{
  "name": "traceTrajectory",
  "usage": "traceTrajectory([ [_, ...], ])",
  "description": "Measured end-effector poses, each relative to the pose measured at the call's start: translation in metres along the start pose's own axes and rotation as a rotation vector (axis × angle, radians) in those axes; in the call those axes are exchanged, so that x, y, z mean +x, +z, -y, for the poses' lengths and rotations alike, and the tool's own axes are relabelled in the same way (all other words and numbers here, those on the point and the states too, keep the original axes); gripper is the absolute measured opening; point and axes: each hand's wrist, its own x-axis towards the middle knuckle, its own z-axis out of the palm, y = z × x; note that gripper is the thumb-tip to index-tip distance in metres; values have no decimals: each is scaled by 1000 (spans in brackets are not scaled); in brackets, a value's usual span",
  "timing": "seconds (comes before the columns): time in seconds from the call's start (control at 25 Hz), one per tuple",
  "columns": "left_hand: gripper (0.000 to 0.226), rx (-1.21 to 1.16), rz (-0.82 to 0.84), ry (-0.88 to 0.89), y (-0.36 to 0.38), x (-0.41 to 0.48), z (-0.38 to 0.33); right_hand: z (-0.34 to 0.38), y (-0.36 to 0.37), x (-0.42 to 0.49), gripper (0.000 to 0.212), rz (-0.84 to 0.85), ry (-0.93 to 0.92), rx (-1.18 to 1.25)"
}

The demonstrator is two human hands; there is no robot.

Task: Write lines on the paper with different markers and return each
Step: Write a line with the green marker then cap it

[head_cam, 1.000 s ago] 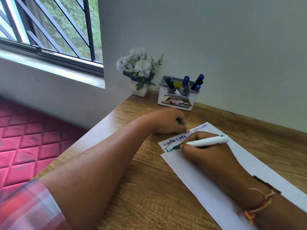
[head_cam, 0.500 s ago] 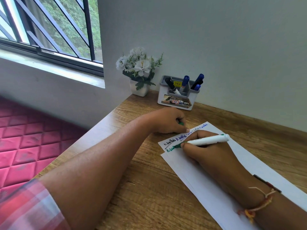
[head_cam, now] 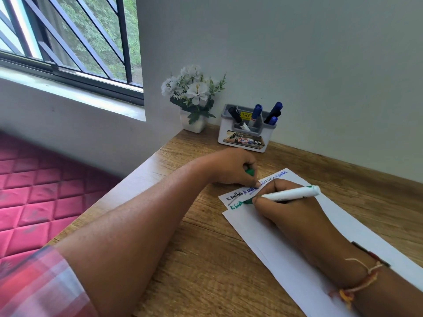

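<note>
Right grip [head_cam: 281,211] pinches the white-barrelled green marker [head_cam: 290,194] between thumb and curled fingers, its tip down on the paper [head_cam: 270,243] at the start of a green line just under a row of black and blue writing. The sheet lies slantwise on the wooden surface [head_cam: 183,259]. Just beyond, the left grip [head_cam: 231,167] rests at the paper's top edge, curled round the green cap [head_cam: 250,172] with one fingertip on the sheet. Farther back by the wall stands the white marker holder [head_cam: 225,136] with a black marker [head_cam: 237,118] and blue markers [head_cam: 256,112] in it, and left of it is a pot of white flowers [head_cam: 192,99].
</note>
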Motion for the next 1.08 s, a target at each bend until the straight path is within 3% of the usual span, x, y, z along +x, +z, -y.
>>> traceTrajectory([
  [0.68, 20, 2, -4, -14, 1, 2, 2, 0, 0, 0, 8, 24, -20, -71],
  [1.08, 19, -65, -23, -2, -1, -3, 0, 2, -3, 4, 5, -70, 58, 208],
])
